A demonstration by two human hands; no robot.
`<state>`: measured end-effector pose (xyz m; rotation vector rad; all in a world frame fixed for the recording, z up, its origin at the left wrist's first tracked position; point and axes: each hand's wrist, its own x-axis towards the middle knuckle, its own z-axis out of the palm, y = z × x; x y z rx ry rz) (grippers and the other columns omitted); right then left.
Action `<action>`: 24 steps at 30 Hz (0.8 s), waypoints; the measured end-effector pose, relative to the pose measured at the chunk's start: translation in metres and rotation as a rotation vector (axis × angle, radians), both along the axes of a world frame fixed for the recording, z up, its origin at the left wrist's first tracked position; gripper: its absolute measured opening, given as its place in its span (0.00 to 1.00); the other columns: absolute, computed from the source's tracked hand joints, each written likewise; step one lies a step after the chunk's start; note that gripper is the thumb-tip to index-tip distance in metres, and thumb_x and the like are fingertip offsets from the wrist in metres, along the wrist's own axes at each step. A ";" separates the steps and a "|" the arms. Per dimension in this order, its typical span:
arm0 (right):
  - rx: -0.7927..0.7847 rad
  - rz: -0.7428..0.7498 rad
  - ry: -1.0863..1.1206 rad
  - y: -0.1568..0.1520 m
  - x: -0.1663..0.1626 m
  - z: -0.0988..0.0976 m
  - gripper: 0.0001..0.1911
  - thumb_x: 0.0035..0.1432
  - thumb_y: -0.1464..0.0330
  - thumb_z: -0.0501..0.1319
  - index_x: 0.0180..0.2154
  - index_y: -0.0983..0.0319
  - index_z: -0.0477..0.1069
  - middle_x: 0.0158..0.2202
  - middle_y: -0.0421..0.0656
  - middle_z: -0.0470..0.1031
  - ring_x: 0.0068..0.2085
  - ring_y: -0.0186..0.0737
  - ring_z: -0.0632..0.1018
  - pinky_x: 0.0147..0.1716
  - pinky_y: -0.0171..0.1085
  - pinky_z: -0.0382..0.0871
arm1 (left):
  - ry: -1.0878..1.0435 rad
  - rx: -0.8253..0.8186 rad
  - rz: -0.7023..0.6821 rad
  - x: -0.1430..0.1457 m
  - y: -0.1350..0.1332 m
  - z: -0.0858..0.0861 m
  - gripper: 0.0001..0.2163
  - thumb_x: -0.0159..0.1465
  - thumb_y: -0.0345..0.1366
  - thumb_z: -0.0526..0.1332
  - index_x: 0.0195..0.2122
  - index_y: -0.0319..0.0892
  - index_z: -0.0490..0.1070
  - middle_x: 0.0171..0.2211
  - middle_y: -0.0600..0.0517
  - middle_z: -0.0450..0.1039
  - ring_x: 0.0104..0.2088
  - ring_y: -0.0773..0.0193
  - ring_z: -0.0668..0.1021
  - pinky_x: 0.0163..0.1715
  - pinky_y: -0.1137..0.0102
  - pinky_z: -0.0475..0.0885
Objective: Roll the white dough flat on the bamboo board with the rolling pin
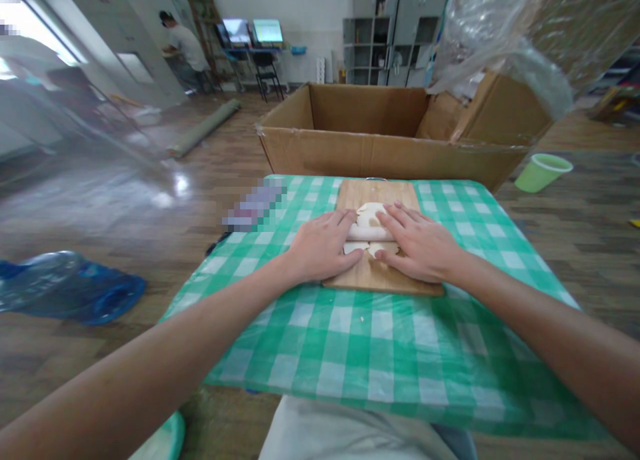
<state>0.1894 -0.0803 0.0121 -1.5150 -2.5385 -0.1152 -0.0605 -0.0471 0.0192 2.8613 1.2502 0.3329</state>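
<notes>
Bare forearms are being stretched across the green-checked tabletop; a pale roll is being pressed on the wooden board under left hand and right hand, each grip spread flat.

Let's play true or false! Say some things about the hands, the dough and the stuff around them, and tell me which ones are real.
1. The left hand and the right hand both lie flat on a roll of dough. True.
2. The dough lies on a metal tray. False: it lies on a wooden board.
3. The tablecloth is red and white. False: it is checked green and white.
4. An open cardboard box stands behind the table. True.
5. The green cup stands on the board. False: it is on the floor, off to the right.
</notes>
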 end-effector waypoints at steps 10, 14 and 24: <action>-0.076 -0.007 -0.008 0.036 0.001 0.010 0.36 0.75 0.48 0.45 0.68 0.65 0.67 0.69 0.55 0.68 0.70 0.58 0.69 0.65 0.56 0.66 | -0.047 -0.004 0.037 0.009 0.038 -0.007 0.34 0.75 0.54 0.50 0.74 0.36 0.53 0.71 0.37 0.64 0.68 0.44 0.69 0.65 0.53 0.66; -0.083 -0.049 0.040 0.035 -0.001 0.006 0.38 0.71 0.44 0.51 0.70 0.61 0.65 0.71 0.53 0.66 0.69 0.58 0.70 0.64 0.57 0.68 | -0.262 0.155 -0.078 0.006 0.038 -0.008 0.34 0.70 0.50 0.58 0.73 0.37 0.56 0.71 0.37 0.62 0.70 0.43 0.67 0.68 0.50 0.62; -0.072 -0.242 0.096 0.043 -0.005 0.004 0.26 0.73 0.50 0.52 0.64 0.50 0.73 0.56 0.44 0.83 0.45 0.56 0.85 0.38 0.47 0.75 | -0.423 -0.074 -0.352 0.003 0.022 -0.012 0.08 0.72 0.37 0.61 0.49 0.45 0.78 0.46 0.47 0.78 0.44 0.60 0.81 0.43 0.65 0.79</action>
